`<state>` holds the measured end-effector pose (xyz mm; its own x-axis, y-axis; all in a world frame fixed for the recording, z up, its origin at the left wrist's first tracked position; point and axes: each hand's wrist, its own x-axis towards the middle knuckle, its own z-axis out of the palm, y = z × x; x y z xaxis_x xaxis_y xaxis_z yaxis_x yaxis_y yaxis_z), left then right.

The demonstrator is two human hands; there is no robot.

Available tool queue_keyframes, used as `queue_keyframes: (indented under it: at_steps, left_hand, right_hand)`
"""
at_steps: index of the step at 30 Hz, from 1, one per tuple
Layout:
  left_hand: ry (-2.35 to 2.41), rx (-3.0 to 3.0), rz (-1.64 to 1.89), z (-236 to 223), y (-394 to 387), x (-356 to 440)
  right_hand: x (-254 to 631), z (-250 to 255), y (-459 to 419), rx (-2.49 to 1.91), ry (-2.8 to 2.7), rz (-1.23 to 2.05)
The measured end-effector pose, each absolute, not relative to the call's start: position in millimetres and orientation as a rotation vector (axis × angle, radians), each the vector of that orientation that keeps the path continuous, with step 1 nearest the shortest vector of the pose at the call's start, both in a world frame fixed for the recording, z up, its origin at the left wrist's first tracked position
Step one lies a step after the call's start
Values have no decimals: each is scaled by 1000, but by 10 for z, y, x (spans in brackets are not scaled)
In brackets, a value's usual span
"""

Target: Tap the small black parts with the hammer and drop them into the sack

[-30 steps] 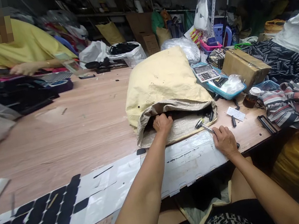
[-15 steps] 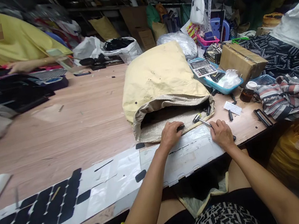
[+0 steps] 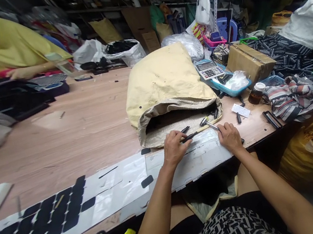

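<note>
My left hand (image 3: 174, 148) is closed on a thin black rod-shaped part (image 3: 189, 137) just in front of the open mouth of a yellow sack (image 3: 166, 87) lying on the wooden table (image 3: 86, 133). My right hand (image 3: 229, 137) grips the handle of a small metal hammer (image 3: 208, 125), whose head points toward the sack. Both hands rest over a long white sheet (image 3: 199, 155) at the table's near edge. More black parts (image 3: 215, 113) lie in the sack's mouth.
A person in a yellow shirt (image 3: 10, 46) works at the far left. Right of the sack stand a calculator (image 3: 208, 70) on a blue tray (image 3: 232, 88), a cardboard box (image 3: 251, 62), a striped cloth (image 3: 290, 97) and a pile of black parts (image 3: 288, 55). Black pieces (image 3: 39, 226) cover the sheet's left end.
My left hand came out of the sack's mouth with a black part and moved back onto the white sheet. The right hand stayed on the hammer.
</note>
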<state>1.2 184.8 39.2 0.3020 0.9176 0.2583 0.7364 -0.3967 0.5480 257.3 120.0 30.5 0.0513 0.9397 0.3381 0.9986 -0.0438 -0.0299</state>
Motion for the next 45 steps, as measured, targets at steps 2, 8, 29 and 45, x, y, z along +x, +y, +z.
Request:
queue_keyframes:
  at_steps: [2, 8, 29, 45]
  left_hand:
    - [1294, 2289, 725, 370, 1670, 69]
    - [1222, 2213, 662, 181, 1380, 230]
    - [1341, 2016, 733, 197, 1428, 300]
    - [1329, 1994, 772, 142, 1440, 297]
  right_hand:
    - [2569, 309, 1195, -2074, -1978, -334]
    - [2578, 352, 1210, -2077, -1996, -314]
    - [2239, 582, 114, -1595, -1810, 467]
    - [2387, 533, 154, -1660, -1721, 489]
